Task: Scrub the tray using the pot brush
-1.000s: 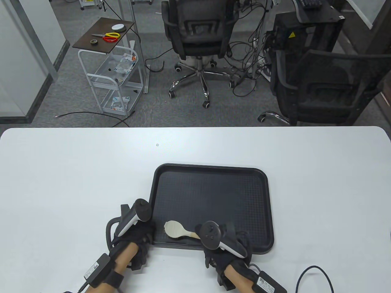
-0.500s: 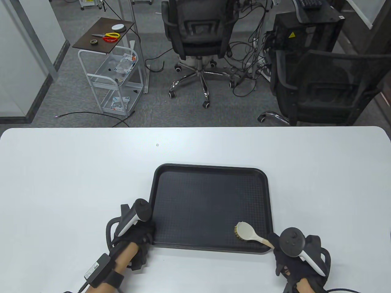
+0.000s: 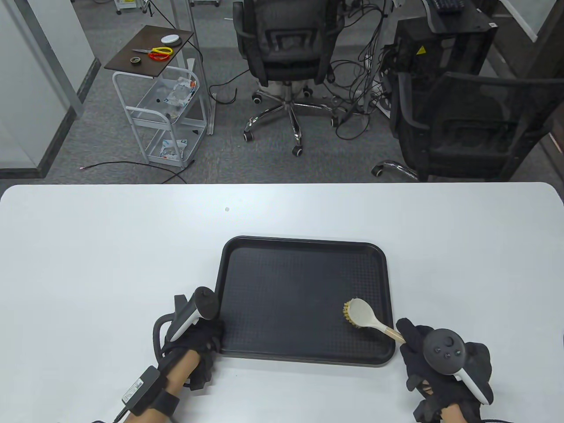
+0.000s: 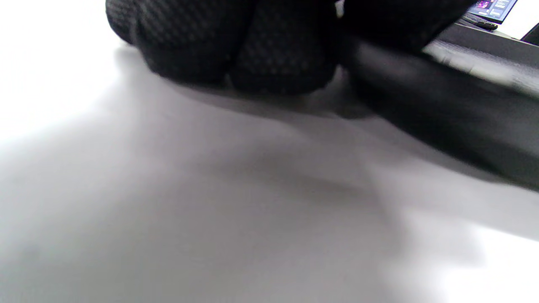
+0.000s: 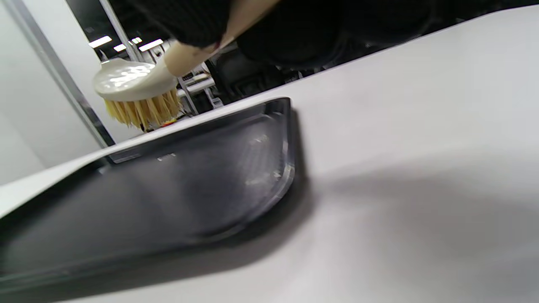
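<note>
Right hand [image 3: 445, 359], gripping the pot brush [image 3: 362, 313] handle, has swept from the tray [image 3: 304, 251]'s near-left across to its right side and lifted the bristles clear, so mid-scrub repositioning; left hand [image 3: 194, 335] still pins the near-left rim.

You see a matt black plastic tray [image 3: 304, 282] with a fine grid texture and a smoother, slightly glossy rim. Your brush [image 3: 359, 312] has a smooth cream head, straw-coloured bristles and a pale wood-like handle. The white table [image 3: 110, 246] looks smooth, faintly shiny.
</note>
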### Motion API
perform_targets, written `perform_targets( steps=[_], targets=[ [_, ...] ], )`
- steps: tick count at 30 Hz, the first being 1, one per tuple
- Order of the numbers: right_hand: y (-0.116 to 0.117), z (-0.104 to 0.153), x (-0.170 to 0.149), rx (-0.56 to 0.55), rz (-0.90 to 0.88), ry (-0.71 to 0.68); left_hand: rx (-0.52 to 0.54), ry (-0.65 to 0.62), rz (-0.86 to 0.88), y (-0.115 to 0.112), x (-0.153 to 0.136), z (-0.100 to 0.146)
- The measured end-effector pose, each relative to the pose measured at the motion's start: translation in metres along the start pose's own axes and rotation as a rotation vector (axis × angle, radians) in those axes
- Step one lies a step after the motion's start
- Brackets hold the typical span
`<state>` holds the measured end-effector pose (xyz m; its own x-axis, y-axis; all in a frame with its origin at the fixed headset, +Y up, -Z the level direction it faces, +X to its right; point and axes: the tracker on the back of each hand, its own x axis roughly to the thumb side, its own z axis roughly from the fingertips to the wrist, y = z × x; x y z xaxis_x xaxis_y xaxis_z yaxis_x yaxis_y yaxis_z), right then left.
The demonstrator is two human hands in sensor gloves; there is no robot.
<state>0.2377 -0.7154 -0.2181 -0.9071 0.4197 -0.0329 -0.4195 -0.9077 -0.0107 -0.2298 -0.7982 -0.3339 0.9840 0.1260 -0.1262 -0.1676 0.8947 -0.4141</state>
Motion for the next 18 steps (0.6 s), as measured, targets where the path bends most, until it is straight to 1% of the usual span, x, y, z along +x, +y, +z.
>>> perform_targets(
  steps=[3, 6, 7, 9, 10, 12, 15, 18],
  targets=[
    [0.004, -0.004, 0.01, -0.048, -0.054, -0.065, -0.002, 0.001, 0.001, 0.0, 0.0, 0.0],
    [0.019, -0.005, 0.013, -0.095, -0.11, -0.133, 0.0, 0.006, -0.004, 0.0, 0.001, 0.0],
    [0.023, -0.004, 0.013, -0.106, -0.104, -0.144, 0.0, 0.007, -0.007, 0.0, 0.001, 0.0],
    [0.024, 0.002, 0.016, -0.13, -0.071, -0.177, -0.033, 0.026, -0.013, 0.001, 0.003, -0.001],
    [0.024, 0.006, 0.017, -0.164, -0.062, -0.195, -0.028, 0.036, -0.016, 0.001, 0.004, -0.001],
    [0.024, 0.01, 0.017, -0.194, -0.073, -0.209, -0.023, 0.042, -0.025, 0.001, 0.005, -0.001],
    [0.026, 0.01, 0.015, -0.177, -0.105, -0.224, -0.014, 0.064, -0.017, 0.002, 0.005, -0.002],
    [0.027, 0.009, 0.012, -0.161, -0.126, -0.227, -0.034, 0.098, -0.032, 0.006, 0.006, -0.01]
  ],
)
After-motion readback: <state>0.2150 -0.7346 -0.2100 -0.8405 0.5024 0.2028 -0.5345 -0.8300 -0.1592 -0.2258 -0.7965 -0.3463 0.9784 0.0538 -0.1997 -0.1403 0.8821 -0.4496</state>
